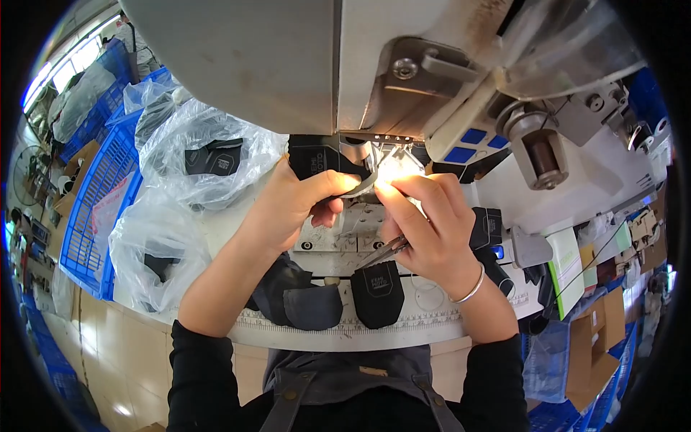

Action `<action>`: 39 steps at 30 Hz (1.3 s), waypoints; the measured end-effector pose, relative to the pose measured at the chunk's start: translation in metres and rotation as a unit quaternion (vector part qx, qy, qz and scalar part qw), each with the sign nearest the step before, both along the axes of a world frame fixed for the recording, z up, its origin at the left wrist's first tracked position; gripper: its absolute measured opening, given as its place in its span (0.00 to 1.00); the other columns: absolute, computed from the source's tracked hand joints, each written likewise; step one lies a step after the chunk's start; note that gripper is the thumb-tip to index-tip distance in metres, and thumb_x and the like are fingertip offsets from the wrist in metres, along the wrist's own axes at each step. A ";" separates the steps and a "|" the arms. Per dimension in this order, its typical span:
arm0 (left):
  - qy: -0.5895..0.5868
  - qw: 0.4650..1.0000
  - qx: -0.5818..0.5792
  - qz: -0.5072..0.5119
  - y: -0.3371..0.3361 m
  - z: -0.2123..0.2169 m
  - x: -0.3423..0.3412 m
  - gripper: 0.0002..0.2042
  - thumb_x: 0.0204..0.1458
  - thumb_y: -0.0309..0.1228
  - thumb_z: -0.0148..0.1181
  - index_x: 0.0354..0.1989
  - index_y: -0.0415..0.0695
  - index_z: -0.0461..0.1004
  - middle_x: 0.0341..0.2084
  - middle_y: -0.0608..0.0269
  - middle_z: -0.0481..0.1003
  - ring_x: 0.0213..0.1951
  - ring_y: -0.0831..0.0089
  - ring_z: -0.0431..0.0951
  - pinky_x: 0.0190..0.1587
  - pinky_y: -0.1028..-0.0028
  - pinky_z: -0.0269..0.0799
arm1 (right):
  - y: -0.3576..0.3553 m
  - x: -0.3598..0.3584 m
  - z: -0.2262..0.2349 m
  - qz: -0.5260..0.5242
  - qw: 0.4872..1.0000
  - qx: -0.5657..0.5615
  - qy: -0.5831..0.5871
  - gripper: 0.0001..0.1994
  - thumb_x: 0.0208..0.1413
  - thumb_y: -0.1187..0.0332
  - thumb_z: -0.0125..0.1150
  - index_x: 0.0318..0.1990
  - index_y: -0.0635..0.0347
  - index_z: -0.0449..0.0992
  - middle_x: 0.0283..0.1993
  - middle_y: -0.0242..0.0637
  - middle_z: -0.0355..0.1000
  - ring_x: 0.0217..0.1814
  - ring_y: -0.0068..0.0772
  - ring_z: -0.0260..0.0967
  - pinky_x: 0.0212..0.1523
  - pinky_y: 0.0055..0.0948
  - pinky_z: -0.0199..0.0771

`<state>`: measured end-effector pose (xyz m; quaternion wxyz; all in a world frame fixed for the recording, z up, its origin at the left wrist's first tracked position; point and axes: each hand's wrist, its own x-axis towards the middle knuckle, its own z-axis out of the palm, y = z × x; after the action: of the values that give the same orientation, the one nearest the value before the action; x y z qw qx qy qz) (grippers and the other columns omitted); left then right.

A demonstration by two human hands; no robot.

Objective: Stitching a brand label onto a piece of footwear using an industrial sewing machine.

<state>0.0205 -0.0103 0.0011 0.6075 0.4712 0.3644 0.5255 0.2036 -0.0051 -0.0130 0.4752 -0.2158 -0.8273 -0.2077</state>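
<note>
My left hand [301,200] pinches a black fabric piece [311,156] with pale print, its thumb on the curved edge beside the lit needle area of a sewing machine [288,65]. Close to the light, the thumb and forefinger of my right hand [430,216] press together by that same edge. Whether they grip the fabric too is lost in the glare. A slim pointed metal tool [385,253] is tucked under the right hand's curled fingers. Below lie another black printed piece [378,297] and several dark grey fabric pieces [313,308] on the white machine bed [425,327].
Clear plastic bags [162,234] with black pieces inside lie at left, against a blue crate [86,230]. To the right are a thread bobbin [543,160], a panel with blue buttons [471,137], a black printed piece [487,227] and a cardboard box [594,345].
</note>
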 end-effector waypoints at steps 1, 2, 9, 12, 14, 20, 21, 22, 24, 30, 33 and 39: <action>0.005 1.000 0.002 0.007 0.000 0.001 0.000 0.05 0.44 0.26 0.56 0.29 0.38 0.71 0.13 0.68 0.69 0.12 0.84 0.66 0.12 0.85 0.60 | 0.000 0.000 0.001 -0.001 1.000 0.002 -0.001 0.17 0.26 0.81 0.57 0.32 0.61 0.73 0.31 0.34 0.66 0.25 0.34 0.61 0.22 0.25 0.62; 0.011 1.000 0.003 0.015 0.000 0.001 0.000 0.05 0.44 0.26 0.56 0.28 0.38 0.72 0.13 0.68 0.69 0.12 0.84 0.66 0.12 0.85 0.59 | -0.001 0.000 0.001 -0.003 1.000 0.003 -0.002 0.17 0.27 0.80 0.57 0.32 0.61 0.73 0.31 0.34 0.67 0.25 0.34 0.61 0.22 0.25 0.62; 0.003 1.000 -0.002 0.000 0.001 0.001 0.000 0.07 0.45 0.26 0.55 0.32 0.38 0.72 0.14 0.68 0.69 0.13 0.85 0.66 0.12 0.86 0.59 | 0.001 0.000 0.000 -0.003 1.000 0.010 -0.001 0.15 0.28 0.79 0.57 0.32 0.61 0.74 0.31 0.35 0.67 0.25 0.34 0.61 0.22 0.25 0.63; -0.004 1.000 0.005 0.008 0.001 0.002 0.001 0.09 0.46 0.26 0.54 0.35 0.38 0.72 0.17 0.68 0.70 0.14 0.86 0.67 0.13 0.86 0.59 | 0.001 0.000 0.000 -0.002 1.000 0.011 -0.001 0.16 0.28 0.79 0.57 0.32 0.61 0.74 0.31 0.35 0.66 0.25 0.34 0.61 0.22 0.25 0.63; 0.001 1.000 0.007 0.006 0.003 -0.001 0.000 0.10 0.46 0.26 0.54 0.37 0.38 0.72 0.19 0.68 0.71 0.15 0.86 0.67 0.13 0.87 0.59 | 0.000 0.000 0.001 -0.001 1.000 0.011 0.000 0.16 0.28 0.80 0.57 0.32 0.61 0.74 0.31 0.35 0.66 0.25 0.34 0.61 0.22 0.25 0.63; 0.017 1.000 -0.007 0.006 0.002 -0.003 -0.002 0.07 0.46 0.27 0.54 0.33 0.40 0.72 0.14 0.69 0.69 0.13 0.86 0.66 0.13 0.86 0.58 | 0.000 0.001 0.000 0.001 1.000 0.010 -0.001 0.16 0.28 0.79 0.56 0.32 0.61 0.74 0.31 0.35 0.66 0.25 0.34 0.61 0.23 0.25 0.63; 0.017 1.000 -0.007 0.005 -0.001 -0.004 0.000 0.07 0.46 0.27 0.54 0.33 0.40 0.72 0.14 0.69 0.69 0.13 0.86 0.66 0.13 0.86 0.58 | 0.000 0.001 0.000 0.000 1.000 0.010 -0.001 0.16 0.28 0.79 0.56 0.32 0.61 0.74 0.31 0.35 0.66 0.25 0.34 0.61 0.23 0.25 0.63; 0.031 0.999 0.002 0.033 -0.008 -0.005 0.003 0.05 0.46 0.28 0.55 0.30 0.41 0.71 0.13 0.69 0.68 0.13 0.85 0.66 0.13 0.86 0.57 | 0.001 0.001 0.000 0.001 1.000 0.008 -0.002 0.16 0.28 0.79 0.57 0.32 0.61 0.74 0.31 0.35 0.66 0.25 0.35 0.61 0.23 0.26 0.63; 0.026 0.997 0.001 0.077 -0.019 0.000 0.012 0.05 0.45 0.29 0.56 0.24 0.42 0.70 0.11 0.70 0.68 0.13 0.84 0.66 0.14 0.86 0.57 | 0.000 0.001 0.000 0.002 1.000 0.006 -0.004 0.16 0.28 0.79 0.57 0.32 0.61 0.74 0.31 0.35 0.67 0.25 0.35 0.62 0.23 0.26 0.63; 0.004 0.999 0.006 0.048 -0.013 -0.005 0.007 0.05 0.45 0.29 0.56 0.22 0.42 0.70 0.11 0.69 0.67 0.12 0.83 0.65 0.14 0.85 0.58 | 0.000 0.001 0.000 0.000 1.000 0.006 -0.004 0.16 0.27 0.79 0.57 0.32 0.61 0.73 0.32 0.35 0.67 0.25 0.35 0.62 0.23 0.26 0.63; -0.004 0.999 0.014 0.049 -0.011 -0.006 0.008 0.05 0.45 0.29 0.56 0.21 0.42 0.70 0.10 0.69 0.67 0.12 0.83 0.65 0.14 0.85 0.58 | 0.001 0.002 0.000 0.005 1.000 0.008 0.004 0.17 0.27 0.80 0.57 0.33 0.61 0.73 0.32 0.35 0.67 0.25 0.35 0.62 0.23 0.26 0.63; 0.043 0.993 0.003 0.107 -0.035 0.001 0.026 0.04 0.46 0.27 0.53 0.24 0.40 0.69 0.11 0.70 0.65 0.12 0.82 0.62 0.14 0.83 0.56 | 0.003 0.005 0.000 -0.017 0.999 0.034 -0.024 0.19 0.25 0.70 0.61 0.34 0.59 0.72 0.35 0.32 0.65 0.30 0.30 0.65 0.20 0.21 0.63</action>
<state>0.0470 -0.0452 0.0023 0.5301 0.4534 0.4374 0.5676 0.2082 -0.0023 -0.0128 0.4586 -0.2084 -0.8271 -0.2492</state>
